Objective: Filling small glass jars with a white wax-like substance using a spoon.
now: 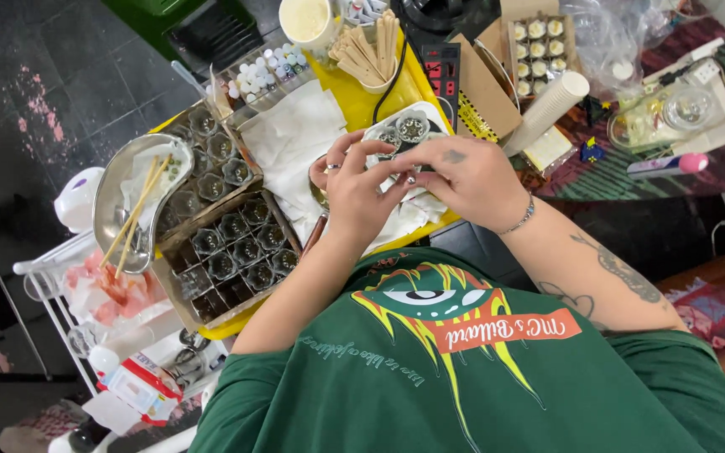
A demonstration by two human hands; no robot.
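above the yellow table (354, 99), at the centre of the view, the person's two hands meet. the left hand (361, 195) has its fingers curled, fingertips pinching something too small to make out; the right hand (473, 178) bends in from three o'clock, its fingertips touching the same spot, and whether it grips anything cannot be told. just beyond the fingers, at twelve o'clock, lies a small tray (402, 127) holding round dark cups. white paper towels (295, 138) lie under and beside the hands at ten o'clock. at nine o'clock sit cardboard boxes of dark little cups (226, 252), and further out a steel kidney dish (119, 201) with wooden sticks (134, 216).
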